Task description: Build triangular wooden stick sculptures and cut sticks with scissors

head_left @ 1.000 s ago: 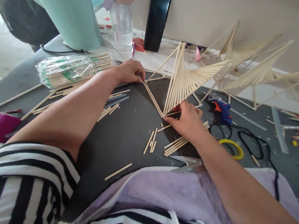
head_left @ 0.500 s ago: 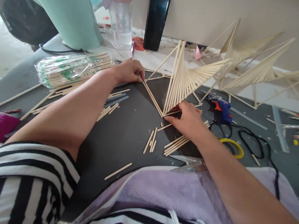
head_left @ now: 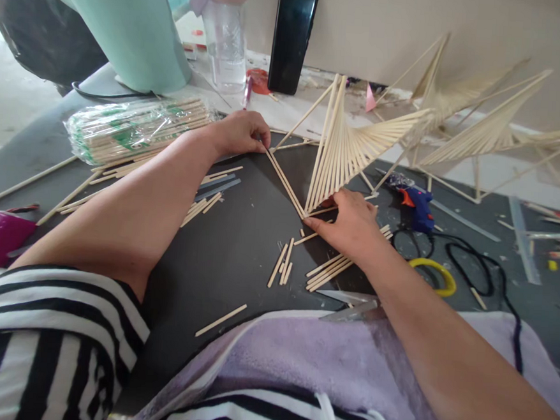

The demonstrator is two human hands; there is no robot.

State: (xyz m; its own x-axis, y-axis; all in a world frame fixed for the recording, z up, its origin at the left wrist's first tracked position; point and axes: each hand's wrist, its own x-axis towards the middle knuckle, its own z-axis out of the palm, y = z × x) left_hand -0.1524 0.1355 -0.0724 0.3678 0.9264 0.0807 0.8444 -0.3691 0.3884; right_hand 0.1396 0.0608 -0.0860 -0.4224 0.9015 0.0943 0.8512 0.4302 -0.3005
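A fan-shaped stick model (head_left: 349,147) of pale wooden sticks stands on the dark table, its lower corner pointing toward me. My left hand (head_left: 247,133) pinches the far end of a stick pair (head_left: 284,181) that runs along the model's left side to that corner. At the corner, my right hand (head_left: 349,221) is closed on the model's base, thumb at the near tip and the other fingers partly hidden behind the sticks. Short cut sticks (head_left: 283,264) and a bundle of longer ones (head_left: 330,272) lie just in front of my right hand.
Behind are a phone (head_left: 292,38), a bottle (head_left: 225,46) and a mint pitcher (head_left: 129,30). A wrapped stick pack (head_left: 132,129) lies left. Right are a blue glue gun (head_left: 420,210), its black cord, yellow-handled scissors (head_left: 441,272) and another stick model (head_left: 496,132).
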